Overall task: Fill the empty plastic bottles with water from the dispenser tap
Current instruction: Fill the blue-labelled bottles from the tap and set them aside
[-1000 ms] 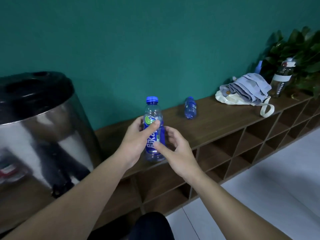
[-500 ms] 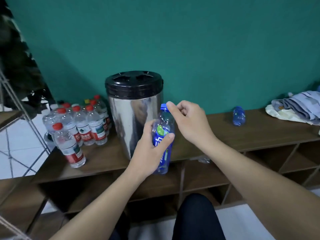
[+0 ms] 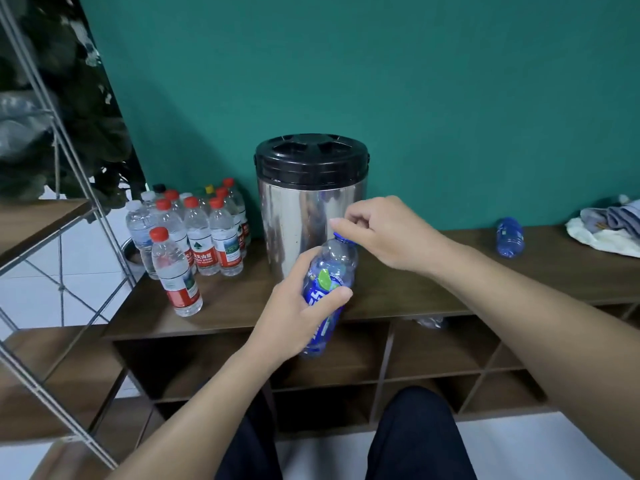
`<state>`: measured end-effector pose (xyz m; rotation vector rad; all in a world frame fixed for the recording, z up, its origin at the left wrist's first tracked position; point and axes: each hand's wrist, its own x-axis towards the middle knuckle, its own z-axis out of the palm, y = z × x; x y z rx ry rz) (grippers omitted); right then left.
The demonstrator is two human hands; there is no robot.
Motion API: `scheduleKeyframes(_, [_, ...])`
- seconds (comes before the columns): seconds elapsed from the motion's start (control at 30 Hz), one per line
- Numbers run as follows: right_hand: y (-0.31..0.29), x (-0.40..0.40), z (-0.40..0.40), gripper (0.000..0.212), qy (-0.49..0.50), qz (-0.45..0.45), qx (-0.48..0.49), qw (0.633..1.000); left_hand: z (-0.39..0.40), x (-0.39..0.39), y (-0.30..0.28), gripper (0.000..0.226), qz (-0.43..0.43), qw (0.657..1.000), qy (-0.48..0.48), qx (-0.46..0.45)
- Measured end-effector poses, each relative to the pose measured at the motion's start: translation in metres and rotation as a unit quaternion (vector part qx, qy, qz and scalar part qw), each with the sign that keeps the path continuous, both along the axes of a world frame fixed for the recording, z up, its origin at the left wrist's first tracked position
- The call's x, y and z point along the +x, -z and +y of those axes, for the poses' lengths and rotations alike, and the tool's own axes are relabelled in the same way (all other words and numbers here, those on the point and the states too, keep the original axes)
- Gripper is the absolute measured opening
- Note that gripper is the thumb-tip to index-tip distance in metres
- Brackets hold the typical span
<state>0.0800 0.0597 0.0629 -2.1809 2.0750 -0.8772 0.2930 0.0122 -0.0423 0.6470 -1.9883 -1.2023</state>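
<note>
Bare arms, dark trousers

The person is wearing nothing on either forearm: no sleeve is showing behind the fingers of the left hand (image 3: pixel 294 317) or the right hand (image 3: pixel 377 233), up to the frame's edge. Below the fingers, both legs (image 3: pixel 412 434) are wearing dark trousers (navy or black, hard to tell), plain and unmarked.

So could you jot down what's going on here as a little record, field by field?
left hand: grips the blue-labelled bottle round its middle, tilted
right hand: fingers curled over the bottle's blue cap
dispenser: steel drum with black lid, behind the bottle; tap hidden
red-capped bottles: clustered upright left of the dispenser
blue bottle: lying on the wooden shelf top, far right
cloth: heaped at the right edge
</note>
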Motion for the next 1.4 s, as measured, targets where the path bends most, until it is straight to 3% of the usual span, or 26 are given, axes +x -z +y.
scheduleKeyframes(0.1, [-0.006,-0.014,0.005,0.028,-0.111,-0.033,0.069,0.991,-0.010,0.007,0.006,0.052,0.041,0.994,0.074,0.073])
scheduleKeyframes(0.2, [-0.012,-0.022,0.012,0.032,-0.166,-0.064,0.130,0.975,-0.012,0.008,0.014,0.056,0.047,0.989,0.100,0.099])
scheduleKeyframes(0.27, [-0.013,-0.021,0.014,0.046,-0.144,-0.112,0.157,0.971,-0.010,0.004,0.017,0.056,0.049,0.990,0.090,0.098])
scheduleKeyframes(0.33, [-0.008,-0.019,0.014,0.041,-0.085,-0.128,0.141,0.978,-0.006,0.000,0.019,0.054,0.053,0.989,0.094,0.100])
scheduleKeyframes(0.43, [0.001,-0.023,0.015,0.050,-0.016,-0.011,0.086,0.996,-0.003,-0.006,0.026,0.054,0.042,0.989,0.104,0.101])
scheduleKeyframes(0.47, [0.005,-0.025,0.016,0.043,-0.028,-0.013,0.096,0.995,-0.002,-0.008,0.028,0.054,0.038,0.989,0.105,0.102])
scheduleKeyframes(0.57, [0.013,-0.036,0.021,0.017,-0.111,-0.120,0.141,0.976,0.001,-0.012,0.039,0.054,0.039,0.987,0.109,0.114])
scheduleKeyframes(0.67, [0.029,-0.053,0.022,0.028,-0.121,-0.217,0.119,0.961,0.005,-0.016,0.054,0.051,0.058,0.975,0.118,0.177])
scheduleKeyframes(0.77, [0.061,-0.068,0.010,0.024,-0.055,-0.250,0.108,0.961,0.007,-0.020,0.075,0.050,0.066,0.965,0.115,0.227])
scheduleKeyframes(1.07, [0.195,-0.088,-0.035,0.017,0.152,-0.077,0.135,0.976,0.012,-0.024,0.141,0.067,0.028,0.964,0.118,0.236])
scheduleKeyframes(1.23, [0.238,-0.091,-0.049,0.034,0.183,-0.035,0.143,0.972,0.003,-0.022,0.164,0.067,0.000,0.960,0.110,0.258])
scheduleKeyframes(1.4, [0.244,-0.090,-0.049,0.041,0.197,-0.032,0.106,0.974,0.002,-0.021,0.183,0.062,-0.012,0.956,0.098,0.276])
